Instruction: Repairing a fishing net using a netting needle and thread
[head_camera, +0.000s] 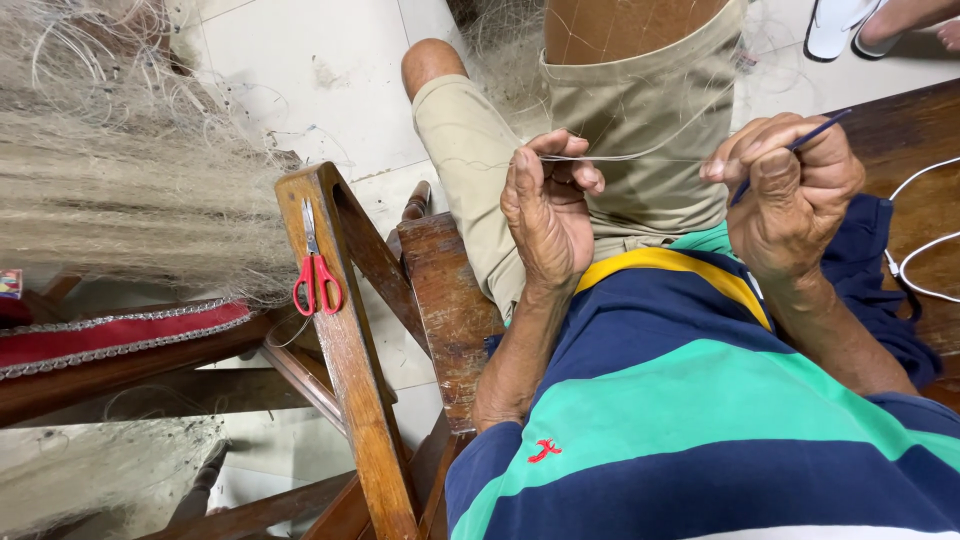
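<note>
Pale, near-transparent fishing line runs taut between the two hands, above the lap, over the khaki shorts. The left hand pinches one end of the stretch, thumb and forefinger pressed together on the strand, the other fingers curled in behind. The right hand holds the other end and also grips a thin dark-blue netting needle, fingers closed around its shaft so that the tip sticks up and out past the knuckles. Both hands sit near each other, just in front of a striped shirt in navy, green and yellow.

More of the fine mesh drapes over the bare knee at the top edge. To the left, a thick bundle of fishing net hangs in a blond mass over a wooden chair frame. Small red-handled scissors hang on that frame's top rail, blades pointing up. Below the net lies a red cushion with silver trim. At the right edge a white cable loops across a dark wooden surface. Pale floor tiles show beyond, and a white sandal rests at the top right corner.
</note>
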